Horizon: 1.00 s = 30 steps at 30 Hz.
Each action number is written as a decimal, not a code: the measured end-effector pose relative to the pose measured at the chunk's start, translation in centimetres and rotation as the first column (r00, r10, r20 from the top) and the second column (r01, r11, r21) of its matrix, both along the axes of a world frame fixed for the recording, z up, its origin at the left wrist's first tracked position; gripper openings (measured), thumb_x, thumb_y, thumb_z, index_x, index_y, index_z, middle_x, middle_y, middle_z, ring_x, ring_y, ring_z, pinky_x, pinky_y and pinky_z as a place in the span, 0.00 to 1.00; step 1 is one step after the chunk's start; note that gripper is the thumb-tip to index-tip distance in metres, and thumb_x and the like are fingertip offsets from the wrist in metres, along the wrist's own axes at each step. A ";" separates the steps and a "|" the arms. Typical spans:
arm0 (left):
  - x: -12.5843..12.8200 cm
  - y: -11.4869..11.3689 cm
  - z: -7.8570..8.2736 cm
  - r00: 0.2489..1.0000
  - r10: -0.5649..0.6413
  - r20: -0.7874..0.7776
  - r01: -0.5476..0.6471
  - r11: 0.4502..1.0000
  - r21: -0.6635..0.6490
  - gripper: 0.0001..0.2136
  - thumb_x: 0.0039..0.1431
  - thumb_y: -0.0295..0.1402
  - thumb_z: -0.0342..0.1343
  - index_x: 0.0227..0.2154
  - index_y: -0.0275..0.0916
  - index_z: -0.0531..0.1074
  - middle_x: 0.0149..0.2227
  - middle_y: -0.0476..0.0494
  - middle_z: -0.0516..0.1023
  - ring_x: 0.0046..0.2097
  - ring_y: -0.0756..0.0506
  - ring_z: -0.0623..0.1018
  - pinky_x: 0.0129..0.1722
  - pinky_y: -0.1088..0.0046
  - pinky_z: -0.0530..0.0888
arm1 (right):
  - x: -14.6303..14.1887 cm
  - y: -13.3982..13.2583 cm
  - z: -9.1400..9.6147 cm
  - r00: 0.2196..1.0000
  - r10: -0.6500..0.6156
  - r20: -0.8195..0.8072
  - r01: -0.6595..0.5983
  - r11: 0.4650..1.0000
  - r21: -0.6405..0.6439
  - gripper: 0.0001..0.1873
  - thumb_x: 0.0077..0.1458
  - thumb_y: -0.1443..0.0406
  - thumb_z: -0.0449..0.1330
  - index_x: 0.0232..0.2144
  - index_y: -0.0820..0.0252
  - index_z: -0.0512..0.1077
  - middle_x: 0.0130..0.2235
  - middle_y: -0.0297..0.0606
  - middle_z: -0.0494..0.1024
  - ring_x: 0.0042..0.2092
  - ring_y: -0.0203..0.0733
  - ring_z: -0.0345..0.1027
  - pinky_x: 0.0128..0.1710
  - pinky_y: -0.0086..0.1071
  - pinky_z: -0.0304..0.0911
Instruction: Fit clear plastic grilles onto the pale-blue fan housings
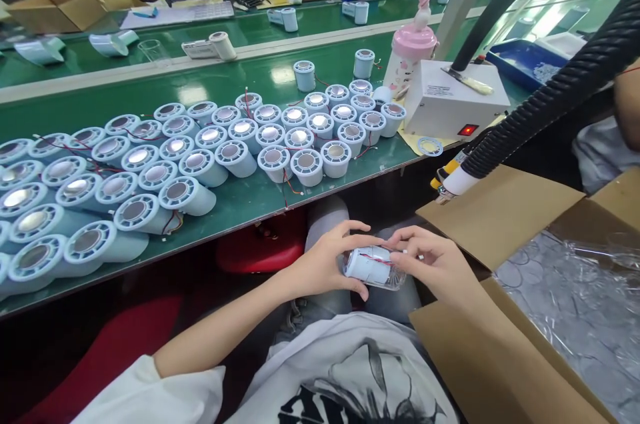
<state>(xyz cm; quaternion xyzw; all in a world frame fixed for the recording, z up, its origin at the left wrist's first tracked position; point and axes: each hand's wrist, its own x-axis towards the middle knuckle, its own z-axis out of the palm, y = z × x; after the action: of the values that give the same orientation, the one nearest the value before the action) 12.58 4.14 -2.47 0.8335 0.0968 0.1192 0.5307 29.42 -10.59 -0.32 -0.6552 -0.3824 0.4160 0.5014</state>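
Above my lap, my left hand [337, 261] wraps round a clear plastic cup-like shell [396, 281]. Inside the shell lies a light-blue cylindrical part [367, 267], tilted on its side, with a thin red wire [375, 257] along it. My right hand [425, 257] has its thumb and fingers pinched at the other end, where the wire meets the fingertips. A tiny white connector shows beside those fingers. On the bench, the nearest similar pieces are light-blue cylinders [307, 167] with silver round centres, many trailing red and black wires.
A green bench [245, 194] runs across the view. At right stand a white box with a lit red switch [455, 101], a black corrugated hose [540, 91], a pink cup [411, 54] and a carton [500, 211] of clear plastic pieces. Two people work opposite; another sits at right.
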 end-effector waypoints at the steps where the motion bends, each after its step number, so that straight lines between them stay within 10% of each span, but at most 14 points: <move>1: 0.0 0.0 -0.1 1.000 -0.021 -0.011 0.021 0.999 -0.045 0.34 0.40 0.41 0.71 0.54 0.47 0.70 0.57 0.38 0.68 0.59 0.37 0.67 0.56 0.60 0.68 | 0.2 0.0 -0.1 0.997 -0.028 -0.074 0.028 1.000 0.003 0.17 0.51 0.61 0.67 0.16 0.60 0.69 0.39 0.41 0.73 0.45 0.48 0.69 0.38 0.34 0.67; 14: 1.0 -0.5 0.1 0.996 -0.043 -0.079 0.005 0.903 -0.429 0.35 0.43 0.34 0.70 0.56 0.41 0.66 0.54 0.37 0.72 0.51 0.40 0.76 0.47 0.66 0.77 | 1.4 -0.5 -2.2 0.921 -0.113 -0.373 0.149 0.986 0.070 0.14 0.52 0.58 0.67 0.19 0.57 0.75 0.41 0.40 0.80 0.46 0.47 0.73 0.37 0.34 0.73; 17: 2.3 -0.7 -0.5 0.995 -0.057 -0.076 0.017 0.890 -0.456 0.36 0.42 0.34 0.71 0.56 0.41 0.66 0.54 0.37 0.72 0.51 0.40 0.76 0.48 0.64 0.76 | 2.0 -1.8 -3.0 0.969 -0.058 -0.240 0.103 0.978 0.183 0.05 0.52 0.59 0.68 0.29 0.53 0.79 0.50 0.39 0.77 0.52 0.50 0.70 0.45 0.39 0.71; 20: 3.8 -1.0 -0.6 0.994 -0.089 -0.064 0.046 0.866 -0.498 0.36 0.43 0.34 0.70 0.57 0.41 0.64 0.51 0.38 0.74 0.48 0.41 0.77 0.46 0.65 0.77 | 2.1 -3.3 -3.5 0.990 -0.081 0.118 0.051 0.970 0.239 0.20 0.46 0.65 0.72 0.43 0.50 0.76 0.58 0.39 0.70 0.59 0.53 0.63 0.58 0.47 0.61; 24: 4.6 -1.2 0.6 0.990 -0.131 -0.053 0.101 0.920 -0.379 0.35 0.44 0.38 0.70 0.56 0.43 0.65 0.51 0.39 0.74 0.47 0.42 0.77 0.43 0.68 0.77 | 2.2 -5.5 -3.4 0.954 -0.146 0.260 0.072 0.959 0.273 0.24 0.50 0.69 0.69 0.49 0.49 0.71 0.57 0.41 0.71 0.58 0.53 0.64 0.55 0.48 0.64; 30: 3.2 -1.4 3.0 0.997 -0.052 0.060 0.061 0.984 -0.168 0.22 0.53 0.37 0.64 0.50 0.41 0.69 0.51 0.39 0.72 0.50 0.43 0.74 0.40 0.73 0.74 | 4.0 -8.8 -3.3 0.918 -0.395 -0.042 0.373 0.819 0.436 0.23 0.54 0.70 0.63 0.51 0.48 0.68 0.54 0.39 0.71 0.52 0.48 0.69 0.47 0.40 0.71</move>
<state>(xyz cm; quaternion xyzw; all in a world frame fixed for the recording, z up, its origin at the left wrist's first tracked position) 15.76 2.76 0.54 0.7842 0.0682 0.1187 0.6052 33.38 -19.42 -3.61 -0.6003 -0.3379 0.1938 0.6985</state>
